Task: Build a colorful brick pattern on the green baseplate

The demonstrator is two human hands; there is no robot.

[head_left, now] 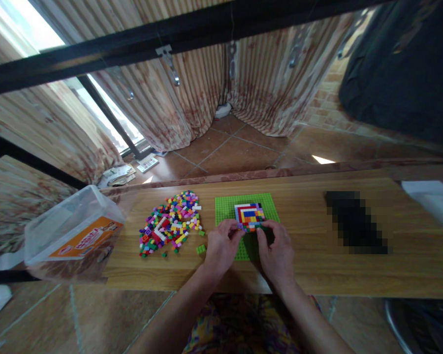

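Note:
A multicoloured block of toy building bricks [250,215], with rectangular rings of red, white, yellow and blue, is over the green studded baseplate [225,204]. Whether it sits on the studs or is lifted slightly, I cannot tell. My left hand [222,247] is closed, thumb and forefinger pinching at the block's near left corner. On the opposite side, the closed fingers of my right hand [278,250] grip its near right corner. Part of the block's near edge is hidden by the fingertips. Left of the plate lies a heap of loose bricks [180,214].
Everything lies on a long wooden board [302,275]. A clear plastic tub [109,204] with an orange label stands at its left end. To the right are a dark pixelated object [356,223] and white paper [428,194]. A green brick [201,249] lies beside my left hand.

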